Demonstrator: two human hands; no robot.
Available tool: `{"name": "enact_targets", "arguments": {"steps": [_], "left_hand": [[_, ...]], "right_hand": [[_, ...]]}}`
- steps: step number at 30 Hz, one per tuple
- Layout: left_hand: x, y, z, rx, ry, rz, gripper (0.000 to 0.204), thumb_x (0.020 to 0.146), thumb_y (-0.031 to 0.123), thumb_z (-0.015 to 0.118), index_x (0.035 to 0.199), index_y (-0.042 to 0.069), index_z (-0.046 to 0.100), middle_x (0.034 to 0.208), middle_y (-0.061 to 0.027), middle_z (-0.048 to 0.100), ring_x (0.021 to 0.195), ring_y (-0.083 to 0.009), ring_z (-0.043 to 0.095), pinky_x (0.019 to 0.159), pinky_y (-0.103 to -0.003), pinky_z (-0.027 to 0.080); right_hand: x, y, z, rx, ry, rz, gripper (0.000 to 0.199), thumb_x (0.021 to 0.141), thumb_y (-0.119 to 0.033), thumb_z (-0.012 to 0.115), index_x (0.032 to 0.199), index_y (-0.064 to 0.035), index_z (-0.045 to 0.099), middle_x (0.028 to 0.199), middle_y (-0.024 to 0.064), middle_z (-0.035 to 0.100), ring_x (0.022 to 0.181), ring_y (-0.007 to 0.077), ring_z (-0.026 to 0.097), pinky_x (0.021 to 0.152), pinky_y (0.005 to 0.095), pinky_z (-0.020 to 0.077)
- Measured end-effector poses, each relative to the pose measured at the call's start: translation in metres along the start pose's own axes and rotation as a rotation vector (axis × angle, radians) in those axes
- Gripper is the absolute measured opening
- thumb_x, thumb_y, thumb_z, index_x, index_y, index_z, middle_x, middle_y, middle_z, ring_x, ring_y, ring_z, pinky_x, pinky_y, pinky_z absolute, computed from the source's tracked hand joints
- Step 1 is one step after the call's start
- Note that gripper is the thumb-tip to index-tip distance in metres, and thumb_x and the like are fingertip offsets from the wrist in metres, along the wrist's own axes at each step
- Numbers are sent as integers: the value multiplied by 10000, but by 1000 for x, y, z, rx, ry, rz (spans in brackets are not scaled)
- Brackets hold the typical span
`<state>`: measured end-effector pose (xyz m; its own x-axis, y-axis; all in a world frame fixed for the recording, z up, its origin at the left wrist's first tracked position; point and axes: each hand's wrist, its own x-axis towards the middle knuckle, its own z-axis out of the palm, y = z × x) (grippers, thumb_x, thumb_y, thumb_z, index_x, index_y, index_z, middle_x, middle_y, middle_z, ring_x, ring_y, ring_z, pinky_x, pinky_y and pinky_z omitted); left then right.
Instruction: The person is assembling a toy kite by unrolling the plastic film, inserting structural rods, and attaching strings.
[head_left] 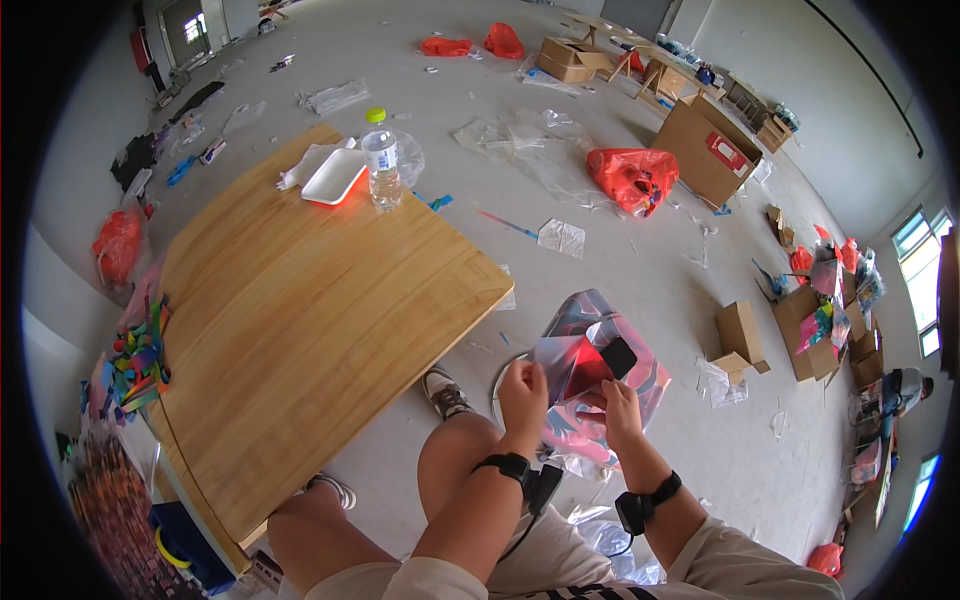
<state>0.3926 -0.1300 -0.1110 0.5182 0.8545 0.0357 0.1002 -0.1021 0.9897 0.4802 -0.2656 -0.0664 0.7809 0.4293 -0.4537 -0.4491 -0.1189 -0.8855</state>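
Left hand (523,388) pinching the left edge of a bag (590,365), shiny, pink and grey. Right hand (618,408) gripping the same bag lower down, fingers closed on it. Bag held up in front of bare knees, above the floor, just past the corner of the wooden surface (300,320). Black bit poking out at the top of the bag. Far across the surface, a water bottle (381,160) standing upright, just beside a white tray (333,177). Red sack (632,177) lying on the floor, well apart.
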Motion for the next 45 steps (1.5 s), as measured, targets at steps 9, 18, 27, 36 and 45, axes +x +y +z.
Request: {"name": "enact_targets", "arguments": {"steps": [9, 18, 27, 36, 45], "left_hand": [[5, 15, -11, 331, 23, 372, 226, 807, 222, 751, 937, 82, 630, 917, -89, 625, 920, -327, 615, 783, -456, 481], [-17, 29, -6, 253, -413, 481, 109, 852, 131, 694, 900, 35, 674, 836, -120, 629, 800, -323, 627, 681, -404, 494], [-7, 8, -4, 68, -210, 86, 185, 824, 116, 763, 876, -19, 647, 737, -167, 661, 639, -257, 641, 596, -343, 489], [-13, -10, 1, 261, -297, -37, 223, 768, 162, 772, 883, -8, 684, 871, -171, 684, 808, -344, 678, 707, -429, 535], [-22, -15, -2, 399, -581, 273, 140, 823, 91, 649, 942, 25, 680, 1040, -132, 623, 999, -343, 607, 862, -444, 511]], "right_hand": [[-8, -11, -15, -336, 51, 16, 217, 978, -153, 505, 1011, 29, 618, 873, 137, 675, 804, 240, 721, 533, 334, 579], [-5, -8, -8, -257, -24, -157, 197, 998, -181, 519, 977, -15, 624, 843, 70, 664, 772, 162, 677, 619, 310, 563], [-1, -8, -7, -246, -46, -142, 219, 988, -202, 545, 1002, -9, 647, 878, 78, 665, 779, 162, 668, 646, 302, 544], [41, 15, -50, -951, 98, -394, 362, 832, -60, 702, 1169, -58, 570, 1101, 103, 607, 959, 208, 639, 812, 362, 534], [89, -62, -53, -1951, -604, -869, 636, 614, -285, 870, 1170, -84, 637, 1277, 77, 557, 1305, 262, 468, 1098, 468, 338]]}}
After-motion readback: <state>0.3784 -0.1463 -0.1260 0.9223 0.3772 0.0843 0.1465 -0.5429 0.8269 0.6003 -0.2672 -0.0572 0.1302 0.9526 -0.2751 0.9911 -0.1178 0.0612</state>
